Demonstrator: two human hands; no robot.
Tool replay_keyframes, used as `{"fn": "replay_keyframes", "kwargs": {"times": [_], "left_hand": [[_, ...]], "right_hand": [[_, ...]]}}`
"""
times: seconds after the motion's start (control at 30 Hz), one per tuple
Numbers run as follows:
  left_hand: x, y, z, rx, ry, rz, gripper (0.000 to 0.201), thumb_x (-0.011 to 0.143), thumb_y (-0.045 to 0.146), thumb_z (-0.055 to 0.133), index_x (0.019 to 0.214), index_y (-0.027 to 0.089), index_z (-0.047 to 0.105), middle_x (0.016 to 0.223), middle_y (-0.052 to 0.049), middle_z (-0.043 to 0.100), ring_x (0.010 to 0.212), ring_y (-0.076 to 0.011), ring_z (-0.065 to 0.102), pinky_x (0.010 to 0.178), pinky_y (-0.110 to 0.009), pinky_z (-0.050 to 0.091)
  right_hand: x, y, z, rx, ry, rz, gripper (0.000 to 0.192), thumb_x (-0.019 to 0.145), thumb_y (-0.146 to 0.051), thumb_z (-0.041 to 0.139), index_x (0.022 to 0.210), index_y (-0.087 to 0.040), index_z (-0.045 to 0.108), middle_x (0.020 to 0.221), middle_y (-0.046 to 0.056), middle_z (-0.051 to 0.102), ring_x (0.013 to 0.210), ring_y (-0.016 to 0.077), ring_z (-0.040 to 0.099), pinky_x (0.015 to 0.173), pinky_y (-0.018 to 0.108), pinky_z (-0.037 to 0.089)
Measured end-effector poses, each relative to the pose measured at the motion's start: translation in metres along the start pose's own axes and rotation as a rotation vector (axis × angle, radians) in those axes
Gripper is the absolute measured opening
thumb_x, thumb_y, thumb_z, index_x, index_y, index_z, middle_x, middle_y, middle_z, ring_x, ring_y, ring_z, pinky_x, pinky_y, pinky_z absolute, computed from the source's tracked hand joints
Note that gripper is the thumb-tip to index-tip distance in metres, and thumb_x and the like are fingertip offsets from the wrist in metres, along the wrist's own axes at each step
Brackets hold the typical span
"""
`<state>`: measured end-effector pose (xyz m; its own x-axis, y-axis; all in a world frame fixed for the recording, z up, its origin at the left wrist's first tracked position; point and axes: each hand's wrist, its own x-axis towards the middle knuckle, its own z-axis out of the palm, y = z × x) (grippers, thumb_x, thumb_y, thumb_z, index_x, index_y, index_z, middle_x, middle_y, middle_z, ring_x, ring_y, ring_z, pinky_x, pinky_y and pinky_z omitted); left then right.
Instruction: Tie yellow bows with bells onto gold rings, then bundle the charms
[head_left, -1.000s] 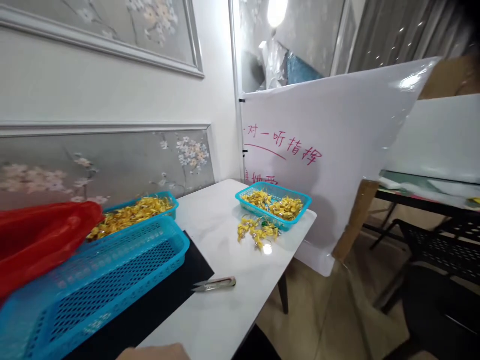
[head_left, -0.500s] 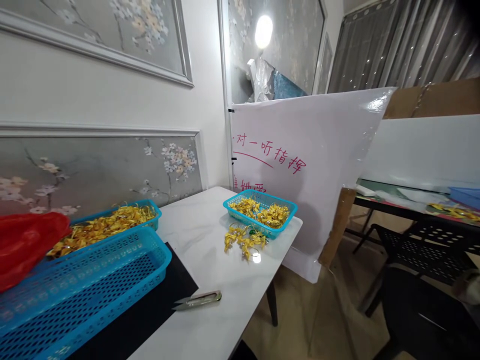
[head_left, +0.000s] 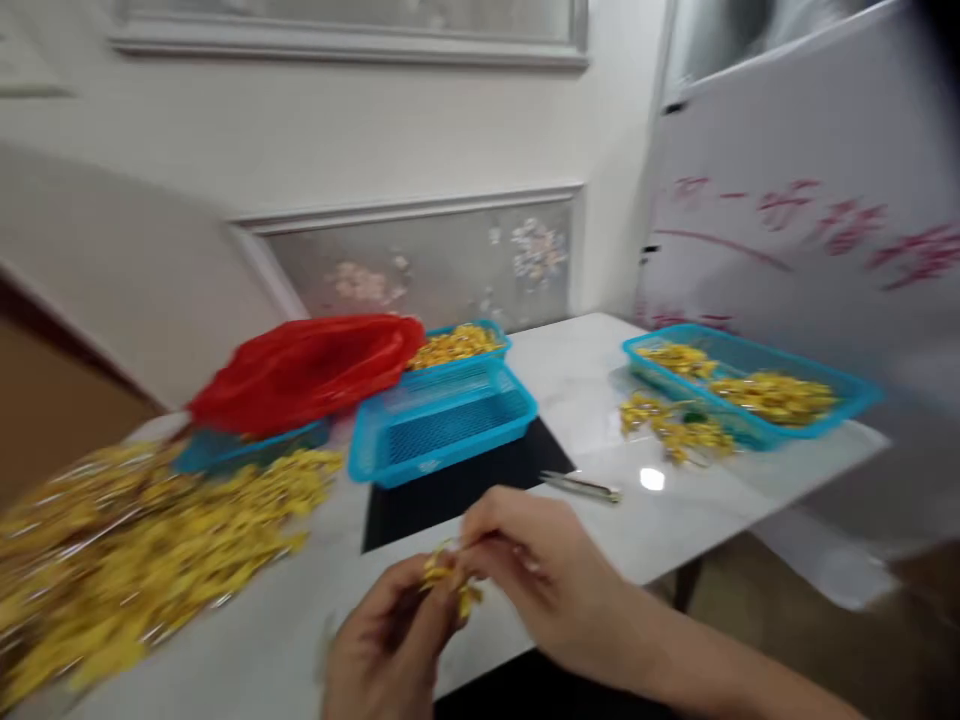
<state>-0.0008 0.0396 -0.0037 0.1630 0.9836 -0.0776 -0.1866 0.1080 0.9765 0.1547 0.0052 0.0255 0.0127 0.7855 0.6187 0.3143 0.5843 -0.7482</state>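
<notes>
Both my hands meet low in the middle of the blurred head view, over the near edge of the white table. My left hand and my right hand pinch the same small yellow ornament between their fingertips. A large loose heap of the same yellow pieces lies on the table to the left of my hands. Thread snips lie on the table just beyond my right hand, beside a black mat.
An empty blue basket stands behind the mat, with a red plastic bag and another basket of yellow pieces behind it. At the right, a blue tray holds more pieces, beside a white board with red writing.
The view has swung left and down. Both my hands have come into sight holding a yellow ornament, and the heap of yellow pieces at the left now shows.
</notes>
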Motion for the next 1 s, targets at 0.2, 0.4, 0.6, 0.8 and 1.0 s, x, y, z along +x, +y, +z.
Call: {"fn": "replay_keyframes", "kwargs": {"times": [0.2, 0.4, 0.6, 0.8, 1.0], "left_hand": [[-0.018, 0.017, 0.010, -0.095, 0.032, 0.009, 0.015, 0.064, 0.024, 0.085, 0.071, 0.017, 0.075, 0.070, 0.000, 0.073, 0.062, -0.0093, 0.060, 0.059, -0.016, 0.049], [-0.023, 0.015, 0.006, -0.090, 0.009, 0.039, 0.011, 0.068, 0.023, 0.083, 0.073, 0.018, 0.075, 0.071, 0.000, 0.073, 0.059, -0.0079, 0.060, 0.058, -0.015, 0.050], [-0.029, 0.015, 0.004, -0.074, 0.012, 0.048, 0.010, 0.069, 0.021, 0.083, 0.074, 0.018, 0.075, 0.078, -0.001, 0.074, 0.059, -0.0075, 0.061, 0.060, -0.016, 0.051], [-0.029, 0.015, 0.006, -0.012, -0.025, 0.066, 0.008, 0.069, 0.019, 0.081, 0.075, 0.019, 0.077, 0.078, -0.001, 0.074, 0.059, -0.0087, 0.063, 0.060, -0.017, 0.053], [-0.029, 0.018, 0.007, -0.010, -0.079, 0.121, 0.006, 0.071, 0.014, 0.077, 0.072, 0.019, 0.075, 0.077, -0.001, 0.074, 0.066, -0.0109, 0.065, 0.062, -0.017, 0.054]], "right_hand": [[-0.011, -0.001, 0.005, 0.116, 0.007, 0.057, 0.017, 0.097, -0.019, 0.046, 0.086, -0.020, 0.059, 0.078, -0.001, 0.059, 0.069, 0.0110, 0.055, 0.062, 0.023, 0.043], [-0.011, -0.004, 0.007, 0.085, 0.057, 0.023, 0.014, 0.097, -0.017, 0.048, 0.089, -0.023, 0.058, 0.085, -0.002, 0.060, 0.076, 0.0100, 0.057, 0.067, 0.022, 0.045], [-0.010, -0.004, 0.002, 0.090, 0.064, 0.132, 0.014, 0.097, -0.021, 0.051, 0.085, -0.024, 0.057, 0.083, -0.002, 0.057, 0.078, 0.0113, 0.054, 0.069, 0.024, 0.042], [-0.013, -0.005, 0.005, 0.091, 0.114, 0.143, 0.013, 0.097, -0.020, 0.050, 0.086, -0.024, 0.057, 0.082, -0.003, 0.057, 0.076, 0.0110, 0.053, 0.067, 0.024, 0.042], [-0.014, -0.007, 0.008, 0.047, 0.097, 0.067, 0.015, 0.096, -0.014, 0.049, 0.087, -0.023, 0.056, 0.081, -0.002, 0.056, 0.075, 0.0117, 0.052, 0.066, 0.027, 0.041]]}}
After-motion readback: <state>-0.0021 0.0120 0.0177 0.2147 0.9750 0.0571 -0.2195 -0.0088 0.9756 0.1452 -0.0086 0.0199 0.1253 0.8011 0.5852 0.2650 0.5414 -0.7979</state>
